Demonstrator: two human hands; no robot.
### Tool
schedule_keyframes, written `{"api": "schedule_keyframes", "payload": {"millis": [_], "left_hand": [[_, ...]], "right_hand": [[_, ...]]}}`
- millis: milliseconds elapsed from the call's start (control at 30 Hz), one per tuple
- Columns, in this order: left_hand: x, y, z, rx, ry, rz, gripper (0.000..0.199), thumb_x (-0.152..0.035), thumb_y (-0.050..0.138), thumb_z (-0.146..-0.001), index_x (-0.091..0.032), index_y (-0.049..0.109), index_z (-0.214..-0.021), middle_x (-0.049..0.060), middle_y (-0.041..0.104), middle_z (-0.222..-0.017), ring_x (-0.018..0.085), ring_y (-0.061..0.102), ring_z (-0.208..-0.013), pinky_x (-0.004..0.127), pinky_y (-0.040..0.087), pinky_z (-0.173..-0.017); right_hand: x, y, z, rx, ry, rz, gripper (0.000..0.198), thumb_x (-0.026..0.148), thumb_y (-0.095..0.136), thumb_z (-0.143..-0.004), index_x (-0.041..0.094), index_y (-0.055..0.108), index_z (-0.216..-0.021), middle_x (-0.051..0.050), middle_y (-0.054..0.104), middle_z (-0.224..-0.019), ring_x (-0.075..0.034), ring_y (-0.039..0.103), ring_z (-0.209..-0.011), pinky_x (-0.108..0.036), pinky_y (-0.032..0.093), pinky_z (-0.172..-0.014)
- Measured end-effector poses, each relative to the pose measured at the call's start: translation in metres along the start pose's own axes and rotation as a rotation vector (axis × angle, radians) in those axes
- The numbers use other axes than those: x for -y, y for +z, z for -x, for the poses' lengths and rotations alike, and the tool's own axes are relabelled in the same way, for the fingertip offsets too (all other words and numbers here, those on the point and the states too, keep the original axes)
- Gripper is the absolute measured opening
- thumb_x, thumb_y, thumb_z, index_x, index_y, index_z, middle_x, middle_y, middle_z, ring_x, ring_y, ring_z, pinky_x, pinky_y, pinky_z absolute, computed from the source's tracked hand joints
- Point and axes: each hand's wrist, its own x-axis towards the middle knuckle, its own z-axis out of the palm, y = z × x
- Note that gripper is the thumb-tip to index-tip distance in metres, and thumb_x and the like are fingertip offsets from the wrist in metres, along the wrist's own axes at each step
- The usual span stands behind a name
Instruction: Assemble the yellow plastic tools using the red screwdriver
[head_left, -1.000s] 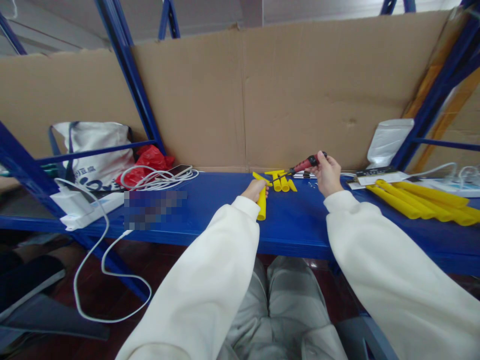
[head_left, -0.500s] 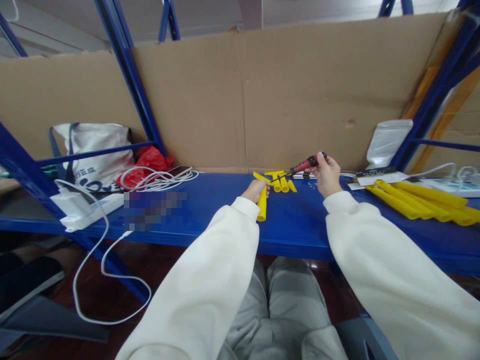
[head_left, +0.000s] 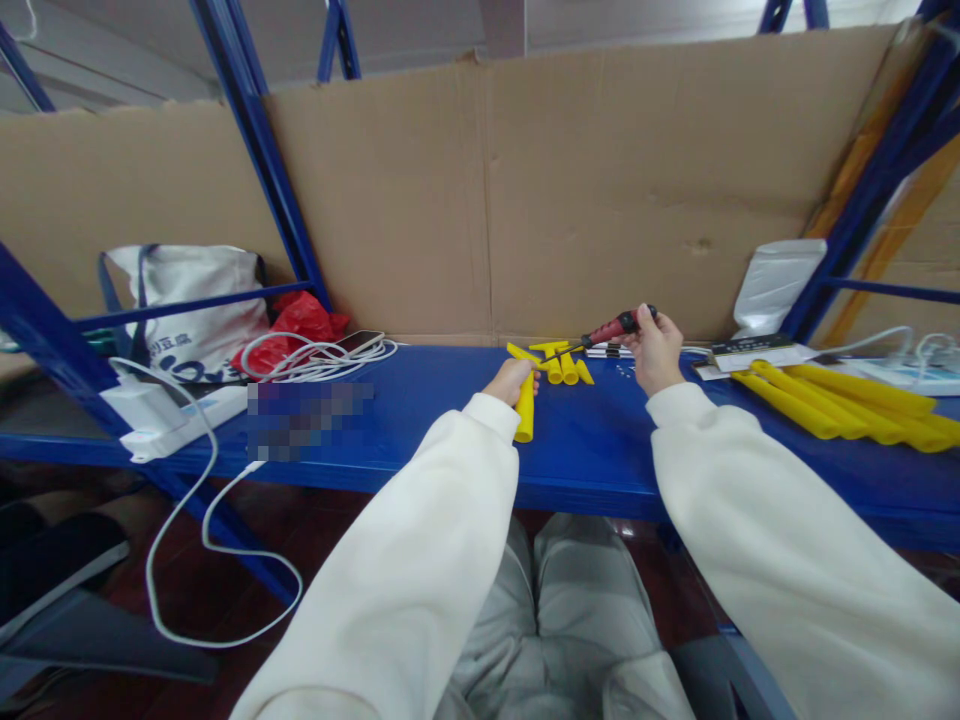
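My left hand (head_left: 512,381) is closed around a yellow plastic tube (head_left: 526,415); its lower end sticks out below my fingers and a slanted yellow part shows above them. In my right hand (head_left: 654,347) is a screwdriver (head_left: 613,330) with a dark red and black handle, gripped near the handle's end. Its thin shaft slants down to the left, and the tip reaches the yellow piece just above my left hand. Whether the tip sits on a screw is too small to tell. Short yellow tube pieces (head_left: 569,371) lie just behind, on the blue tabletop (head_left: 442,400).
Several long yellow tubes (head_left: 847,405) lie at the right, by a small black-and-white box (head_left: 761,352) and a white pouch (head_left: 778,285). White cables (head_left: 330,360), a red bag (head_left: 304,320), a power strip (head_left: 187,425) and a cloth tote (head_left: 195,300) are at the left. Cardboard (head_left: 600,180) stands behind.
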Motion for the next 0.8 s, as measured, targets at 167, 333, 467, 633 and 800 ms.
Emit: {"api": "schedule_keyframes", "payload": {"millis": [167, 333, 467, 633, 800], "left_hand": [[0.001, 0.000, -0.001, 0.002, 0.018, -0.018, 0.017, -0.003, 0.053, -0.096, -0.014, 0.065, -0.099, -0.003, 0.050, -0.056, 0.011, 0.043, -0.044, 0.022, 0.034, -0.046], [-0.001, 0.000, 0.000, 0.010, 0.007, -0.001, 0.017, -0.004, 0.052, -0.097, -0.014, 0.065, -0.100, -0.003, 0.049, -0.056, 0.011, 0.043, -0.043, 0.022, 0.034, -0.045], [-0.002, 0.000, 0.002, 0.011, 0.004, -0.026, 0.018, -0.003, 0.051, -0.097, -0.015, 0.065, -0.098, -0.004, 0.049, -0.055, 0.011, 0.043, -0.043, 0.022, 0.034, -0.045], [-0.001, -0.002, 0.001, -0.032, 0.015, -0.024, 0.020, 0.000, 0.054, -0.095, -0.016, 0.063, -0.087, -0.004, 0.048, -0.053, 0.011, 0.042, -0.042, 0.022, 0.033, -0.046], [0.000, -0.003, 0.000, -0.056, 0.034, -0.072, 0.028, 0.005, 0.056, -0.090, -0.017, 0.057, -0.073, -0.004, 0.046, -0.050, 0.009, 0.040, -0.042, 0.022, 0.033, -0.046]], "right_hand": [[0.000, -0.001, 0.000, 0.007, -0.006, 0.008, 0.064, 0.082, 0.075, -0.064, 0.028, 0.044, -0.082, 0.003, 0.047, -0.074, -0.017, 0.054, -0.066, -0.038, 0.058, -0.064], [-0.002, 0.000, 0.000, -0.004, 0.003, -0.008, 0.065, 0.082, 0.075, -0.064, 0.028, 0.043, -0.081, 0.004, 0.047, -0.072, -0.014, 0.049, -0.060, -0.038, 0.058, -0.064], [-0.001, -0.001, -0.001, 0.009, 0.020, 0.023, 0.065, 0.083, 0.075, -0.064, 0.028, 0.045, -0.083, 0.004, 0.048, -0.071, -0.014, 0.048, -0.059, -0.038, 0.056, -0.064], [0.003, -0.005, 0.002, 0.110, 0.035, 0.244, 0.061, 0.083, 0.069, -0.070, 0.027, 0.052, -0.090, 0.001, 0.053, -0.073, -0.019, 0.053, -0.061, -0.039, 0.051, -0.063], [-0.003, -0.014, -0.001, 0.246, 0.021, 0.414, 0.055, 0.077, 0.062, -0.081, 0.026, 0.057, -0.101, -0.003, 0.061, -0.078, -0.023, 0.059, -0.074, -0.039, 0.051, -0.073]]}}
